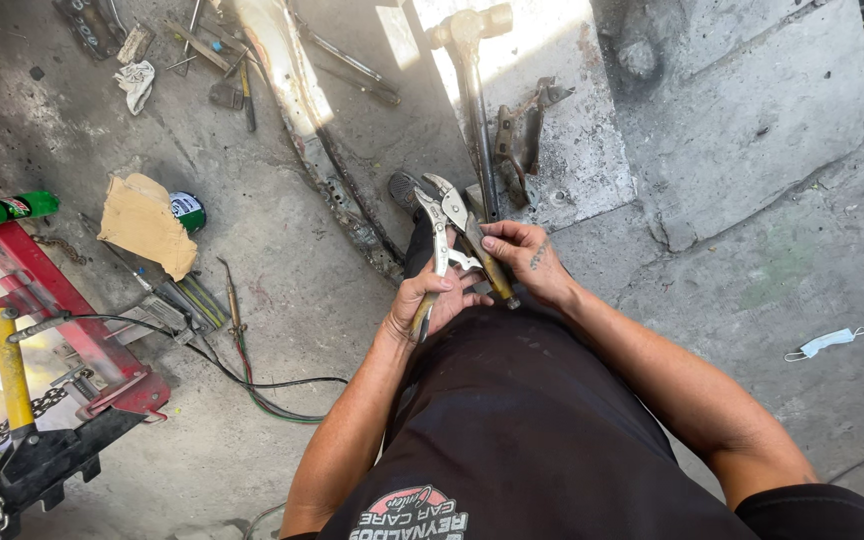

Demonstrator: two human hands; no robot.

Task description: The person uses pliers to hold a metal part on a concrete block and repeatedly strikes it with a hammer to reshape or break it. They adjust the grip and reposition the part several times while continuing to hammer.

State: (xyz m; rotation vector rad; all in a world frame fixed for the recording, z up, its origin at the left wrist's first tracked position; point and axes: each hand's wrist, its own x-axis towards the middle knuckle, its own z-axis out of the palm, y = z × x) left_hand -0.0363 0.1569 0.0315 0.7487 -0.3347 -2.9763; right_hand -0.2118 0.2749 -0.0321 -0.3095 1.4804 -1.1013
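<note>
Head view looks straight down on a person standing on a stained concrete floor point(282, 250), both bare hands raised in front of the dark shirt. One pair of locking pliers point(444, 225) is held between them: the left hand point(430, 300) is curled shut around the lower handle, and the right hand point(524, 258) is closed over the upper handle and the brown-gripped tool point(490, 270) lying against it, thumb pressed on the metal. The pliers' jaws point away from the body and stand slightly apart, gripping nothing that I can see. To my eye the step in hand is setting or adjusting the pliers, not yet using them on any work; the next move would seem to call for a steady left grip while the right fingers work the screw or release near the handle end, though that end is hidden under the hands. By count: one hammer point(472, 90) lies toward the far edge of the floor in the sun patch, one long rusty metal strip point(302, 120) runs beside it, one green bottle point(4, 209) rests on the red frame point(52, 300) at the left edge, one green can point(188, 211) sits just beside one piece of torn cardboard point(147, 225), one crumpled rag point(136, 82) lies near the far left corner, and one face mask point(825, 343) lies well apart toward the right edge.
</note>
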